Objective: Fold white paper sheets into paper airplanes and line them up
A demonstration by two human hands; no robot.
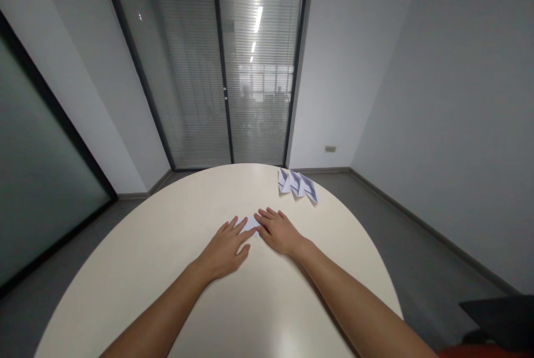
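A small piece of white paper lies flat on the round table, partly covered by my fingers. My left hand rests on its left part with the fingers spread and the thumb apart. From the right, my right hand lies palm down over the paper's other end, fingers stretched out. How the paper is folded beneath the hands cannot be made out. Farther back, near the table's far right edge, lie several folded white paper pieces in an overlapping row.
Beyond the table stands a glass door with blinds in a dark frame. A grey wall runs along the right, with a wall socket low down. At the lower right sits a dark object beside something red.
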